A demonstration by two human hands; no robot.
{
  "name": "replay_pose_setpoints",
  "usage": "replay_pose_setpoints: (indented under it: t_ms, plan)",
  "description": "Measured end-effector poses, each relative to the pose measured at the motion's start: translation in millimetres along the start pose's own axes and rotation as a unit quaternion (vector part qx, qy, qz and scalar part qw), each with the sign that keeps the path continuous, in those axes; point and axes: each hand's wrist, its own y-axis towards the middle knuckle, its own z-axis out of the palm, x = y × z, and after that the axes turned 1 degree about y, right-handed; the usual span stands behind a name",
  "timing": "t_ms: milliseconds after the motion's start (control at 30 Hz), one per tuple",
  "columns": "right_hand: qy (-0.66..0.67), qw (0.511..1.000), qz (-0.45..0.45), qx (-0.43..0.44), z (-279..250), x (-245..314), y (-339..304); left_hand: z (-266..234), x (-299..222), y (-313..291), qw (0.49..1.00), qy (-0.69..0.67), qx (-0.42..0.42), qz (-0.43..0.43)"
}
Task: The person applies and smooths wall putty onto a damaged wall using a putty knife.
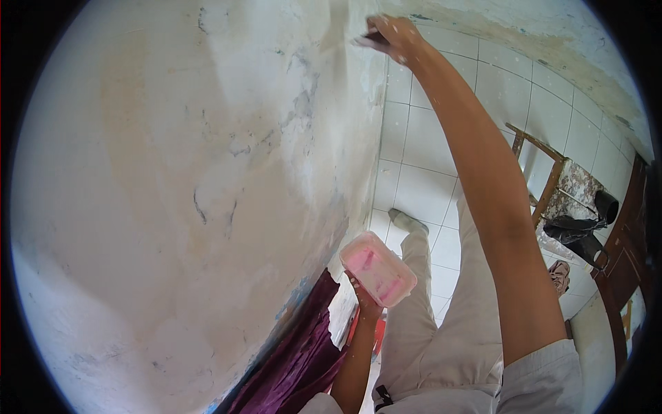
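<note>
My left hand is wrapped round the underside of a small rectangular plastic tub, held low beside the wall. Its open top faces up, with pink and whitish paste smeared over the inside. High up, my right arm stretches far forward, close to the corner of the patchy cream wall. The right hand is closed on a putty knife with a dark handle. Its pale blade points left at the wall; motion blurs it, and I cannot tell whether it touches. White specks dot my right hand and forearm.
Purple cloth hangs along the wall's foot at lower left, near a red object. On the white tiled floor to the right stands a paint-spattered wooden stool with black items on it. Beyond is a brown door.
</note>
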Motion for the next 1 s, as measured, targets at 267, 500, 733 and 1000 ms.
replay_pose_setpoints:
  t_ms: [267, 500, 733, 1000]
  plan:
    - [0.069, 0.947, 0.246, 0.193, 80.8, -32.3, -130.7, 43.6, -19.6, -18.2, 0.998, -0.015, 0.049, 0.031]
    - [0.446, 0.875, 0.188, 0.006, 39.7, 17.6, -10.2, 55.6, -15.6, -21.4, 0.998, -0.023, 0.033, 0.038]
    - [0.331, 0.933, 0.144, 0.009, -26.9, 3.9, -56.6, 55.7, -3.9, -14.9, 0.999, -0.026, 0.009, 0.019]
    - [0.366, 0.893, 0.213, 0.153, 24.8, -15.3, -190.5, 40.0, 7.4, -8.0, 0.997, -0.051, 0.026, 0.048]
